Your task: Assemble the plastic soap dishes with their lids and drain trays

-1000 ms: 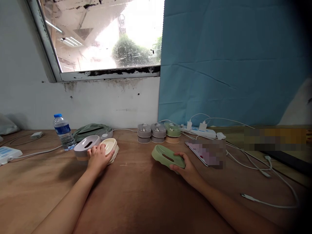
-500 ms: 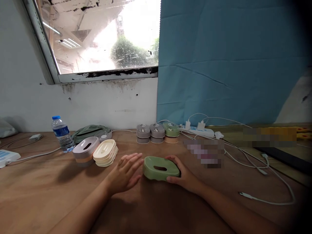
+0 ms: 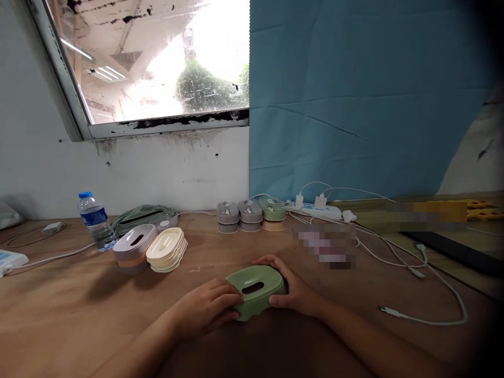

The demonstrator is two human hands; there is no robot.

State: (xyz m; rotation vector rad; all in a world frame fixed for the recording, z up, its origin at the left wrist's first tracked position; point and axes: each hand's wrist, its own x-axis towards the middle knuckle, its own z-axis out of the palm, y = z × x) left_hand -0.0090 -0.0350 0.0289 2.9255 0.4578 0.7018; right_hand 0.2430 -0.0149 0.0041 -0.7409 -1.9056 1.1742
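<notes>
A green plastic cover (image 3: 262,281) with an oval slot in its top sits low over the table in front of me, tilted slightly. My right hand (image 3: 295,291) grips its right end, thumb on the near side and fingers around the far side. At the left end, my left hand (image 3: 214,304) has its fingers over the edge of the cover; its thumb is low against the near side. The cover's underside is hidden.
To the left stand a stack of cream lids (image 3: 167,247), lilac slotted covers (image 3: 134,244), a water bottle (image 3: 96,223) and a green pouch (image 3: 144,218). Grey boxes (image 3: 239,212) and a green box (image 3: 273,210) line the back. White cables (image 3: 429,321) and a power strip (image 3: 323,211) lie right.
My left hand has gone from open beside the green cover to gripping its left end. The cover has come nearer to me and turned a little, with my right hand still on it.
</notes>
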